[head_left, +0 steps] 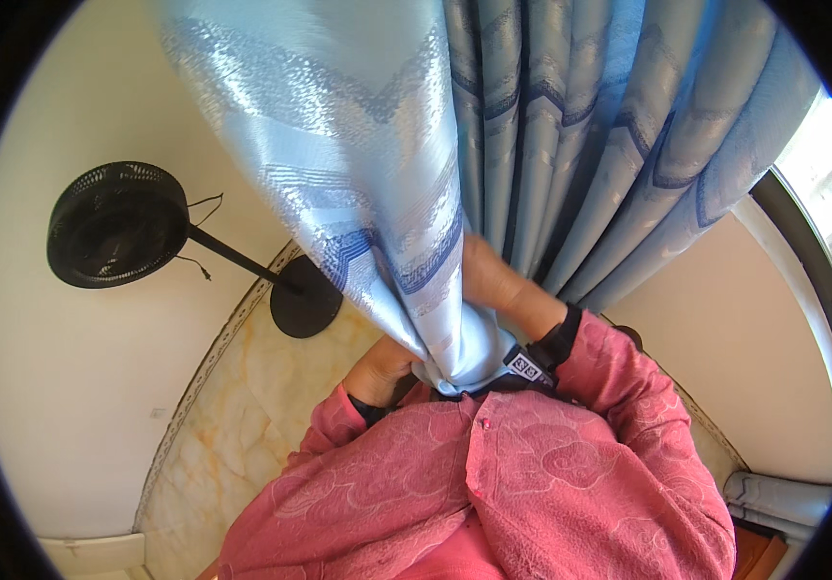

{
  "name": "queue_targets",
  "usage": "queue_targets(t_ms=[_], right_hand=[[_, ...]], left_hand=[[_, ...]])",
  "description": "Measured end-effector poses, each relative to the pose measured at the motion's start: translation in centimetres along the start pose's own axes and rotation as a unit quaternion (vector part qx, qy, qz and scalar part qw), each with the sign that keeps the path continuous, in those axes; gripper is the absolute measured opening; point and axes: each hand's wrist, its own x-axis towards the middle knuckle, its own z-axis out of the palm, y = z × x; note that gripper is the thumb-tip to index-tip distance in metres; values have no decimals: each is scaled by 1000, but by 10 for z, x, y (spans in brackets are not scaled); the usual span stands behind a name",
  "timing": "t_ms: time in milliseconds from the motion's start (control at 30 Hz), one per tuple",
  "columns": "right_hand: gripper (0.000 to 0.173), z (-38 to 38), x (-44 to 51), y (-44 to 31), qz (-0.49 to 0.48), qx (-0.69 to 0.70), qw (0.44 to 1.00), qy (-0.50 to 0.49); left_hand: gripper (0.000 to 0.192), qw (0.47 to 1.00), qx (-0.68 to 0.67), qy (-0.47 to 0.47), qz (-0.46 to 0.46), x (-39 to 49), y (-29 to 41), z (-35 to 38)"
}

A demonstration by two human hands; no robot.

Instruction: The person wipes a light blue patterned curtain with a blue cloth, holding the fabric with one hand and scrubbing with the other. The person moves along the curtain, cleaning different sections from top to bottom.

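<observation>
A shiny light-blue curtain [387, 167] with silver and dark-blue zigzag bands hangs in front of me. Its lower part is drawn in against my waist and bunched there. At the left edge of this bunch, my left hand [381, 366] grips the cloth, with its fingertips covered by the fabric. My right hand [492, 279] is higher, on the right side of the same panel. It reaches behind the cloth, so its fingers are hidden. Both wrists wear black bands, and a black strap with a printed code tag [528, 366] sits beside the bunched fabric.
More curtain folds [575, 130] hang at the right, next to a bright dark-framed window [811, 188]. To the left, a black pedestal fan [122, 225] stands on its round base [305, 297] by the wall. Marble-patterned floor tiles [242, 406] meet a decorated skirting border [191, 384]. Blue fabric [778, 496] lies at lower right.
</observation>
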Motion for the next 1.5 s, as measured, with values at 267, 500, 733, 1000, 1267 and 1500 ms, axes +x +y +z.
queue_targets(t_ms=[267,500,733,1000,1267,1500], right_hand=[[40,-20,-62,79,206,-27,962,-174],[64,-84,50,12,138,49,984,104],[48,-63,58,-13,197,-12,976,96],[38,-96,-36,-21,219,259,919,202],[38,-79,-63,-62,257,348,887,161],[36,-45,-80,-19,266,359,886,124]], left_hand=[[66,998,-39,38,-12,-15,7,-9],[67,999,-40,2,-10,-14,5,-15],[72,1000,4,24,7,-21,2,-28],[39,953,124,213,177,19,23,-65],[43,960,173,169,141,60,16,-5],[53,972,206,44,101,46,0,41]])
